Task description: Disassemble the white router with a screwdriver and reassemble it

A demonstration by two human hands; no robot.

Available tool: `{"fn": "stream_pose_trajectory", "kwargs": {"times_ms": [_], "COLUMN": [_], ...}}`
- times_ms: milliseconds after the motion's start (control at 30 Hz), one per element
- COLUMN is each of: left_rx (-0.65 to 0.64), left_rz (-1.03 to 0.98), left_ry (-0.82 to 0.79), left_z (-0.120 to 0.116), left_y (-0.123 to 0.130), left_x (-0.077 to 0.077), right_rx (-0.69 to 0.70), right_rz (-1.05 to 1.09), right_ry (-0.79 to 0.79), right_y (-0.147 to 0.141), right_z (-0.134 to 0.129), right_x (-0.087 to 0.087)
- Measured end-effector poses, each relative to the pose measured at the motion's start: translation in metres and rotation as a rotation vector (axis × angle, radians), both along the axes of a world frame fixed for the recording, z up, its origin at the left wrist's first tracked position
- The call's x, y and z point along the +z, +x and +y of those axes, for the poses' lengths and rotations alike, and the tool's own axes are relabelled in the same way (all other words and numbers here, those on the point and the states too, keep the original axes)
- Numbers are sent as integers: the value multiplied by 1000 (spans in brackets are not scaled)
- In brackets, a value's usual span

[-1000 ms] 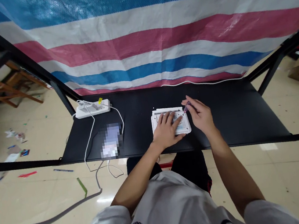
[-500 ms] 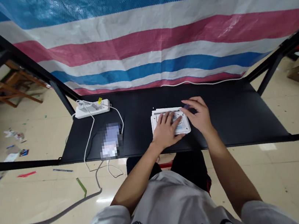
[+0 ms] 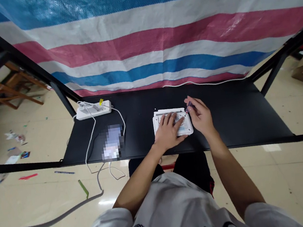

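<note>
White device (image 3: 187, 125): perforated, rounded rectangle — under the spread left fingers (image 3: 171, 120), which grip nothing
Purple tool (image 3: 189, 105): slim, pinched in the right fingers (image 3: 198, 103) — near the left index fingertip
Worktop (image 3: 238, 112): smooth black, beneath the fingers

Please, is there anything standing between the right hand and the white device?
Nothing visible, except the purple tool that the right hand holds, pointing to the white device's far right corner. The left hand lies on the device, left of that corner.
</note>
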State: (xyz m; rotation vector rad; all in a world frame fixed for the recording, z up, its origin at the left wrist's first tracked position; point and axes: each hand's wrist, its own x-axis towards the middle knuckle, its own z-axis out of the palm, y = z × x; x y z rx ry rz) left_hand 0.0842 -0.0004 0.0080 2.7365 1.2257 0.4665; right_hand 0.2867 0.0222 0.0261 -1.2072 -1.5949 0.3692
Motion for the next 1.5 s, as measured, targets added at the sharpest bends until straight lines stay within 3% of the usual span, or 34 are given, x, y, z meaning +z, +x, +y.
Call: {"fn": "stream_pose_trajectory", "kwargs": {"times_ms": [100,233,400,533,667,800,967,1100,1300,1500], "left_rx": [2,1,9,0,7,1,7,2,6,5], "left_rz": [3,5,2,4,9,10,4,-1,1,1], "left_ry": [1,0,5,-10,-10,-12,-4,-10,-16,-20], "left_z": [0,-1,-1,0,0,0,-1,-1,-1,-1], "left_y": [0,0,0,0,0,0,0,0,0,-1], "left_x": [0,0,1,0,1,1,1,1,2,2], "right_rx": [-130,8,-75,27,-71,-5,-141,-82,-189,-196], "right_rz": [-23,-2,-19,2,-20,18,-12,25,27,7], "right_ry": [43,13,35,-37,17,10,94,57,117,134], "right_y": [0,4,6,4,2,1,-1,-1,-2,0], "right_z": [-2,-3,-5,-9,-10,-10,-8,-9,-9,-12], "right_x": [-2,-1,4,7,7,5,0,-3,-7,2]}}
